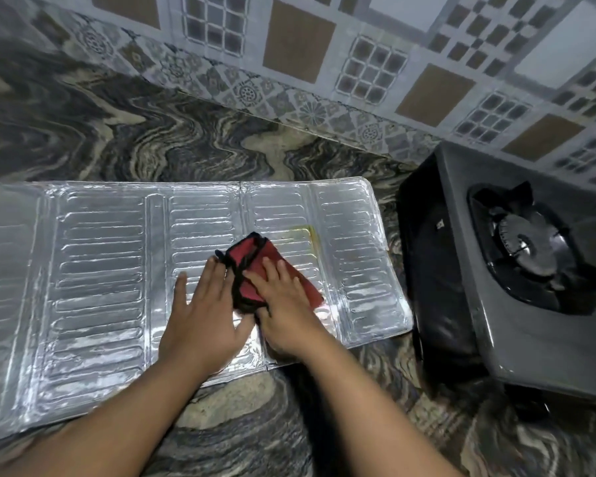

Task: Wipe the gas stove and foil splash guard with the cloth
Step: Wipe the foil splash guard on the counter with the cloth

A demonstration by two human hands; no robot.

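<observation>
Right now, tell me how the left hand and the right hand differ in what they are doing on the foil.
The left hand lies flat and open, bare palm on the foil splash guard, apparently steadying it. The right hand presses down on the red cloth, its fingers spread over the fabric. The left hand sits beside the cloth's black-trimmed edge; the right hand covers much of the cloth. Both rest on the same foil panel area.
</observation>
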